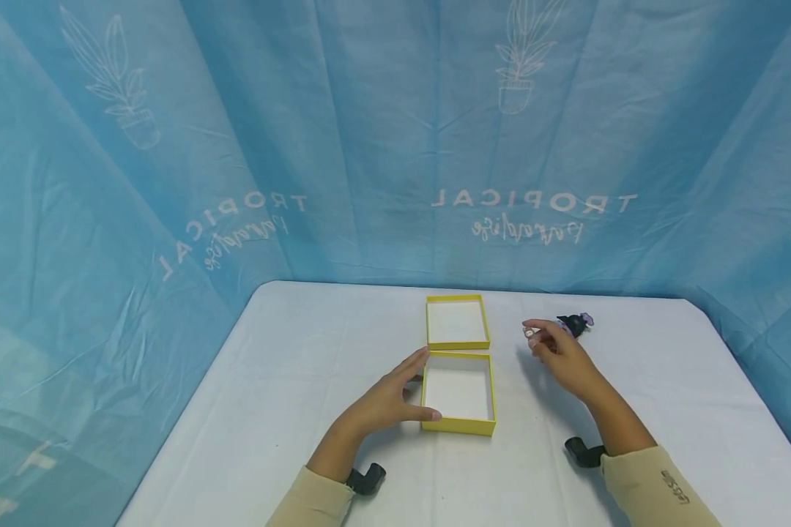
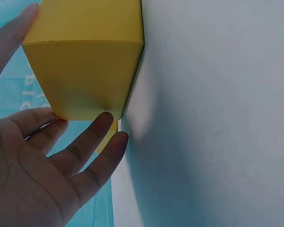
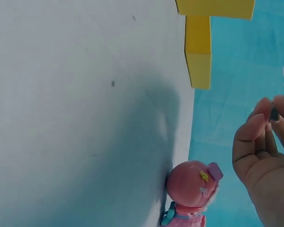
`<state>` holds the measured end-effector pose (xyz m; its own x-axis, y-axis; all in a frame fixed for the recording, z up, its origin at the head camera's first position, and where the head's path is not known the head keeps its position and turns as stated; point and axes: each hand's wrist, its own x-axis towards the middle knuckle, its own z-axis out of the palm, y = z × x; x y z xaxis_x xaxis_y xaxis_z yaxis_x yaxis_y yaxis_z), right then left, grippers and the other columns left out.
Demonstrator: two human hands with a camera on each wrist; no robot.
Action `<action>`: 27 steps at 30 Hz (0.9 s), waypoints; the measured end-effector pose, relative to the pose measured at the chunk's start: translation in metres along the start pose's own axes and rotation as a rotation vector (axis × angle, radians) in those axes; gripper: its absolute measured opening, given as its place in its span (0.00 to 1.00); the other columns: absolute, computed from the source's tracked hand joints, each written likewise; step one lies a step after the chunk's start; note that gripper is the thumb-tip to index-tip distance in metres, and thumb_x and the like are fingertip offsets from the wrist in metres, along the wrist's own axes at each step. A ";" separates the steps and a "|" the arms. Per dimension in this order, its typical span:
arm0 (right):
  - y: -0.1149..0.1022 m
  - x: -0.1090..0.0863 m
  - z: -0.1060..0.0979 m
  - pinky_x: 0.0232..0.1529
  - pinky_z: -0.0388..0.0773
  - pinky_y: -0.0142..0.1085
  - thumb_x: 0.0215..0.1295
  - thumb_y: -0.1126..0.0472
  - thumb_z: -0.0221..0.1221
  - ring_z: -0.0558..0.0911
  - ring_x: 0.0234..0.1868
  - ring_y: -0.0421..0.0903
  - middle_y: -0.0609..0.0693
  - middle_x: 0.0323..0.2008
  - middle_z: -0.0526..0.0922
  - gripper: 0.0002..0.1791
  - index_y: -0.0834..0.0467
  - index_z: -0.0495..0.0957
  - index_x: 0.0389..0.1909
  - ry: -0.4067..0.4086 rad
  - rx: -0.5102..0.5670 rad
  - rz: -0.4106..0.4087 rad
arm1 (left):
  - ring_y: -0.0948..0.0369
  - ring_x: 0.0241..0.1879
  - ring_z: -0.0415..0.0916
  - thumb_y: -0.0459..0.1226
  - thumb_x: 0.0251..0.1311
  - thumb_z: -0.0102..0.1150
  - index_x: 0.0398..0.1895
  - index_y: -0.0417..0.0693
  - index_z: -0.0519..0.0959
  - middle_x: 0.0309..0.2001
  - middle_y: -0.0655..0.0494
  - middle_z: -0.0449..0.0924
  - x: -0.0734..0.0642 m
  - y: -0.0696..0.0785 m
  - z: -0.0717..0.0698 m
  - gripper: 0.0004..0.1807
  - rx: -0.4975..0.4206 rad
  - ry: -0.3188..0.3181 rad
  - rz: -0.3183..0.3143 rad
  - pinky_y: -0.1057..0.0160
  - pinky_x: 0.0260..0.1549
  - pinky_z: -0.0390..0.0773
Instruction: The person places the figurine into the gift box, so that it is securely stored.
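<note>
White tabletop [image 1: 296, 359]; nearer yellow box [image 1: 459, 426]: white inside [image 1: 460, 388], head view only.

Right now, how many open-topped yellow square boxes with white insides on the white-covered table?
2: the nearer yellow box, touched by the left hand, and the farther yellow box just beyond it. No others visible.

Wearing beige here, with a plain left sleeve [image 1: 313, 502] and, oh, a right sleeve [image 1: 647, 489] carrying small dark lettering [image 1: 675, 487]! Also sporting a stubby black left wrist fitting [image 1: 369, 480], bent like an elbow, and matching it with a black right wrist fitting [image 1: 584, 454]!
</note>
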<state>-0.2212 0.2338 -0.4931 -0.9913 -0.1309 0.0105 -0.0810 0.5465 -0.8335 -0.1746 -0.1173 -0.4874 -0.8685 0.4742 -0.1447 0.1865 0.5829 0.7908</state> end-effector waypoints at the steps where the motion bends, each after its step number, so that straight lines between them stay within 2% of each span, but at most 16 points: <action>1: 0.000 0.000 0.001 0.43 0.82 0.41 0.77 0.63 0.52 0.79 0.46 0.58 0.62 0.49 0.78 0.22 0.54 0.69 0.69 -0.007 0.012 0.002 | 0.57 0.82 0.45 0.59 0.46 0.76 0.81 0.74 0.45 0.83 0.65 0.40 0.000 0.000 0.000 0.62 0.004 0.001 -0.003 0.48 0.73 0.66; 7: 0.000 -0.002 0.005 0.45 0.84 0.38 0.76 0.63 0.54 0.81 0.48 0.58 0.62 0.50 0.79 0.21 0.56 0.70 0.68 -0.045 0.088 -0.008 | 0.57 0.82 0.45 0.60 0.46 0.76 0.81 0.75 0.45 0.83 0.65 0.41 0.000 0.000 0.000 0.63 0.014 0.006 -0.016 0.47 0.74 0.64; 13: -0.001 -0.005 0.008 0.49 0.85 0.34 0.75 0.67 0.54 0.84 0.50 0.58 0.65 0.50 0.78 0.22 0.59 0.69 0.68 -0.077 0.167 -0.010 | 0.58 0.82 0.46 0.59 0.45 0.77 0.81 0.74 0.46 0.83 0.65 0.41 0.001 0.001 0.001 0.63 -0.001 0.007 -0.017 0.49 0.73 0.66; 19: -0.002 -0.006 0.012 0.49 0.86 0.34 0.71 0.70 0.58 0.85 0.51 0.59 0.66 0.51 0.79 0.27 0.59 0.68 0.69 -0.104 0.188 0.013 | 0.58 0.81 0.50 0.60 0.46 0.76 0.82 0.70 0.46 0.83 0.65 0.41 0.003 -0.001 0.003 0.63 0.004 0.006 0.005 0.52 0.70 0.71; 27: -0.006 -0.007 0.017 0.45 0.87 0.34 0.69 0.68 0.62 0.87 0.48 0.59 0.66 0.52 0.83 0.27 0.61 0.69 0.68 -0.112 0.213 0.018 | 0.58 0.81 0.48 0.60 0.45 0.77 0.82 0.71 0.47 0.83 0.66 0.42 0.003 0.000 0.004 0.63 -0.003 0.016 -0.007 0.49 0.72 0.69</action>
<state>-0.2120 0.2176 -0.4978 -0.9739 -0.2199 -0.0571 -0.0277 0.3643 -0.9309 -0.1752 -0.1132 -0.4903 -0.8769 0.4596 -0.1410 0.1788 0.5842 0.7917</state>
